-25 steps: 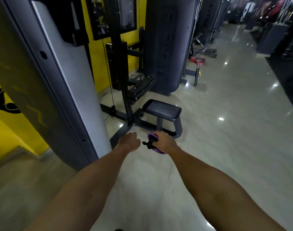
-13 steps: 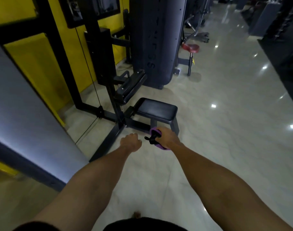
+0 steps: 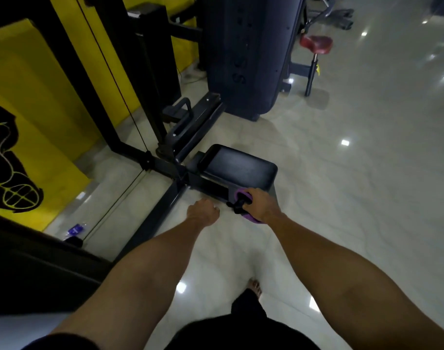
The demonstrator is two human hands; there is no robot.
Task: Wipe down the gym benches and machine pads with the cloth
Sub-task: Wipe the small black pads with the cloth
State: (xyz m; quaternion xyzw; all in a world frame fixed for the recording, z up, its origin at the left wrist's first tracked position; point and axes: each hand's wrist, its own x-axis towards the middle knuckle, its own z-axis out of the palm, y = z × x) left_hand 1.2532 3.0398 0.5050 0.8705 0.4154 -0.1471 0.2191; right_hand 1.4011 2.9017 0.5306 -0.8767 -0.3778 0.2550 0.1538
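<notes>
Over the last 1 second the person has walked up to the black rectangular padded seat (image 3: 237,168), which now lies just beyond the right hand (image 3: 262,207). That hand grips a purple bottle with a black nozzle (image 3: 241,200). The left hand (image 3: 203,214), beside it but apart, is curled in a fist with nothing showing. No cloth is visible, so wiping looks close but not begun.

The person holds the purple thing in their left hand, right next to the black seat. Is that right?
Not quite. The purple thing is in the right hand, not the left. The left hand is curled, and nothing shows in it. The head view shows this. The rest is right: the black seat is close by.
</notes>
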